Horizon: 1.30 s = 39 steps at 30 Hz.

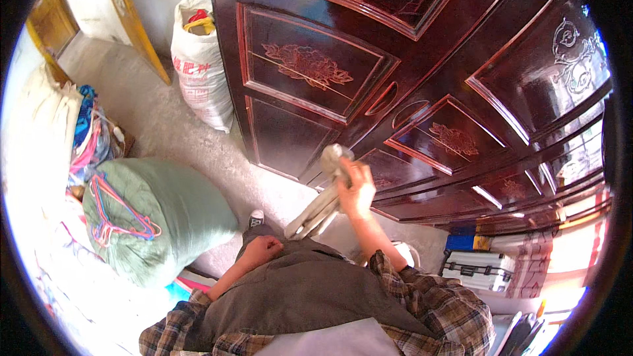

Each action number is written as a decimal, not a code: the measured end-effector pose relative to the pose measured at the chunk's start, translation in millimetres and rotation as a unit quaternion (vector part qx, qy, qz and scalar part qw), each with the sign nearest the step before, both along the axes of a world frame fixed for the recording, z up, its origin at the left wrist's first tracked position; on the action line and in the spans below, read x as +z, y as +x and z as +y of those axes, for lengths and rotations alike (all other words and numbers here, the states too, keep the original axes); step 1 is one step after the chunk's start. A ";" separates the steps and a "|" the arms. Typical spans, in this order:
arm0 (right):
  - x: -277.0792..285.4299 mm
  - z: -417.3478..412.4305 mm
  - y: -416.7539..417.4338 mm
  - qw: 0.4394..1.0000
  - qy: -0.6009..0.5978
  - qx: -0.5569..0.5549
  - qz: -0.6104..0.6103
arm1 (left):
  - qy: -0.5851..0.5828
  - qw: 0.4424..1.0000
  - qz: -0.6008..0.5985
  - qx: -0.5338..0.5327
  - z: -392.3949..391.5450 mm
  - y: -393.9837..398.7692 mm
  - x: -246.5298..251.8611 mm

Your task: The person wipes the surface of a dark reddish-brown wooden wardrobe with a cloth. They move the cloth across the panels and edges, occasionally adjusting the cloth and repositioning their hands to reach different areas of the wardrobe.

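Observation:
My right hand [357, 190] grips a bunched light-grey cloth [316, 210], which hangs down in folds towards my lap, with its top end sticking up above the fingers. Just behind the cloth stands a glossy dark-red wooden wardrobe [316, 109] with carved flower panels. My left hand [265, 248] rests low before my body, its fingers curled and holding nothing that I can see. Left of it is a large stuffed green fabric sack [198, 202], on which pink and blue clothes hangers [148, 227] lie.
A white woven sack [198, 74] with coloured cloth in its mouth leans by the wardrobe's left edge. Clothes [91, 133] are heaped at far left. A silver case [477, 271] stands at right, and a white round container [408, 253] is partly hidden behind my right forearm.

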State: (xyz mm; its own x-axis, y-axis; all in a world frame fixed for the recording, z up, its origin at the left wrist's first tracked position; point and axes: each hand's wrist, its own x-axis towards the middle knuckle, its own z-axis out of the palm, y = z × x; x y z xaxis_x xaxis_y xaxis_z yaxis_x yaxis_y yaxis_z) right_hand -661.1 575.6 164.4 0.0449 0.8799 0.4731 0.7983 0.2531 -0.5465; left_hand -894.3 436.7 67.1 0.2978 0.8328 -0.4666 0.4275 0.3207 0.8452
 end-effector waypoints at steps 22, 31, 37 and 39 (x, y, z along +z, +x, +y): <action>35.2 28.5 -24.0 0.825 -0.255 -0.043 0.503 | -0.018 0.995 -0.090 0.025 -9.0 -23.9 -21.1; 116.4 46.4 -31.5 0.983 0.087 -0.162 -0.023 | -0.019 0.995 -0.067 -0.066 0.9 -45.4 -27.0; 65.8 65.1 -31.8 0.968 0.011 -0.220 -0.119 | -0.037 0.994 -0.081 -0.064 6.1 -47.0 -28.0; 63.6 57.8 -47.2 0.975 -0.086 -0.200 -0.033 | -0.043 0.992 -0.105 -0.049 1.6 -56.6 -35.0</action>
State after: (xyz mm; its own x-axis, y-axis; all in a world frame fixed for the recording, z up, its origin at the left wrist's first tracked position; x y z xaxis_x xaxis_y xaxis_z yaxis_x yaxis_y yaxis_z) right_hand -708.3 633.3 228.0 0.3760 0.8649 0.3326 0.8487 -0.1774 -0.4983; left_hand -950.8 438.3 32.1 0.4736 0.7552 -0.4533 0.2774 0.3606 0.8905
